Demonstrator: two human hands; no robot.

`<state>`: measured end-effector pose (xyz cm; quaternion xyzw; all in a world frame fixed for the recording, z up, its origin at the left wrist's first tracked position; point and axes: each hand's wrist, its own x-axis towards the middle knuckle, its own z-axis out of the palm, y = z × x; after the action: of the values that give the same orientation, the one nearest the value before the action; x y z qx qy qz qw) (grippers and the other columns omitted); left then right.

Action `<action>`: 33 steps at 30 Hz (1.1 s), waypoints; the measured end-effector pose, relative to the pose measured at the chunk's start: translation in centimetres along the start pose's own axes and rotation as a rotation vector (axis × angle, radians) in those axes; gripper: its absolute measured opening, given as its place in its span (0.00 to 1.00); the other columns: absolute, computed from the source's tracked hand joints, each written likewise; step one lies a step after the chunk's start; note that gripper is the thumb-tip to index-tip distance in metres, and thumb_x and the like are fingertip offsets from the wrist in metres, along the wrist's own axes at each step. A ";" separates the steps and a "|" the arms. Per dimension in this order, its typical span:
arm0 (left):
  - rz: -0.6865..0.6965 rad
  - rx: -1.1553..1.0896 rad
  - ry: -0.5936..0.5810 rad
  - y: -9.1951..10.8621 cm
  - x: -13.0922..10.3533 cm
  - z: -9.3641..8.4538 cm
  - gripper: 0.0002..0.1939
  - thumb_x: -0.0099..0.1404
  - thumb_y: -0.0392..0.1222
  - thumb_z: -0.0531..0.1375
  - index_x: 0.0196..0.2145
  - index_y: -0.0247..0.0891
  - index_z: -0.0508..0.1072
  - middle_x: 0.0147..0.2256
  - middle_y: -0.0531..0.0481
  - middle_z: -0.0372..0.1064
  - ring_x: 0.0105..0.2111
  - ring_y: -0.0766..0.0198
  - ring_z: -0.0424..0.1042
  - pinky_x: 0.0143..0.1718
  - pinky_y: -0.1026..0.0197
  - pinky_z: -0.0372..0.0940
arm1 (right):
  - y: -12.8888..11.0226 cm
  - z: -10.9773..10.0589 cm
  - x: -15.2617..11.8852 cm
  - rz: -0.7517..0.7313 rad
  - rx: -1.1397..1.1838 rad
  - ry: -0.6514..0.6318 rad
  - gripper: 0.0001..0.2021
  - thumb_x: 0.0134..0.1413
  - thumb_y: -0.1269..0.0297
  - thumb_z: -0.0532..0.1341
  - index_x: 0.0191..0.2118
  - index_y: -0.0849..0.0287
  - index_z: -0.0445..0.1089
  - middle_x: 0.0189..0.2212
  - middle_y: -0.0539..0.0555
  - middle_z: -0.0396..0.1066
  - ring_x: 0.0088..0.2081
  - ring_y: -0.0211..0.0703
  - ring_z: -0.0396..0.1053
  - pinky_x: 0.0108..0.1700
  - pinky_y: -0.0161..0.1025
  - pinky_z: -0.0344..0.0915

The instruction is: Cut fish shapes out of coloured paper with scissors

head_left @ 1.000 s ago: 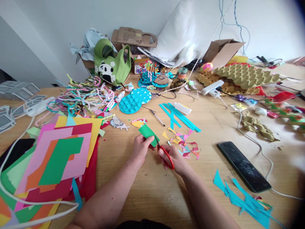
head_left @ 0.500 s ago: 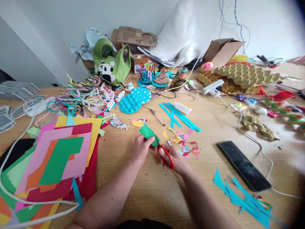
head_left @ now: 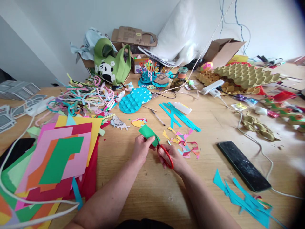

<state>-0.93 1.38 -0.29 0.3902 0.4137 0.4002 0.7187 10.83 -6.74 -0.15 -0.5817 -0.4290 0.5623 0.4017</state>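
In the head view my left hand (head_left: 142, 147) pinches a small green piece of paper (head_left: 146, 131) at its lower edge, thumb on top. My right hand (head_left: 172, 156) is closed round the red handles of the scissors (head_left: 167, 155). Their dark blades lie across the right part of the green paper, close to my left thumb. Colourful paper scraps (head_left: 183, 141) lie on the table just beyond my right hand. A fish-like paper cutout (head_left: 138, 122) rests just beyond the green paper.
Stacked coloured paper (head_left: 82, 152) is at the left, with a white cable across it. A black phone (head_left: 244, 166) and blue scraps (head_left: 247, 203) lie at the right. Blue strips (head_left: 182, 117), blue discs (head_left: 130, 103) and a green panda bag (head_left: 114, 63) stand farther back.
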 end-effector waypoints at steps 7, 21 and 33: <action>0.001 -0.013 -0.003 -0.1 0.0 0.0 0.11 0.47 0.45 0.67 0.21 0.35 0.71 0.19 0.51 0.70 0.18 0.67 0.66 0.21 0.64 0.63 | 0.2 0.0 0.1 0.000 0.016 -0.001 0.33 0.47 0.27 0.57 0.22 0.57 0.59 0.12 0.45 0.61 0.11 0.31 0.58 0.15 0.29 0.48; -0.018 -0.018 0.005 0.3 -0.2 0.3 0.10 0.46 0.44 0.67 0.20 0.36 0.71 0.19 0.51 0.71 0.18 0.66 0.67 0.22 0.64 0.64 | 0.1 0.0 0.1 0.013 -0.004 0.011 0.33 0.46 0.27 0.57 0.25 0.57 0.60 0.14 0.46 0.64 0.12 0.32 0.60 0.16 0.30 0.49; -0.025 -0.044 0.006 0.0 -0.1 0.2 0.12 0.46 0.44 0.68 0.20 0.35 0.70 0.19 0.52 0.70 0.18 0.67 0.66 0.22 0.64 0.63 | 0.0 0.3 0.0 -0.005 0.010 0.018 0.32 0.47 0.27 0.56 0.24 0.57 0.59 0.14 0.46 0.64 0.12 0.32 0.59 0.15 0.30 0.48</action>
<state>-0.81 1.21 -0.18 0.3681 0.4118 0.4013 0.7307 10.55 -6.73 -0.13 -0.5839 -0.4239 0.5581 0.4098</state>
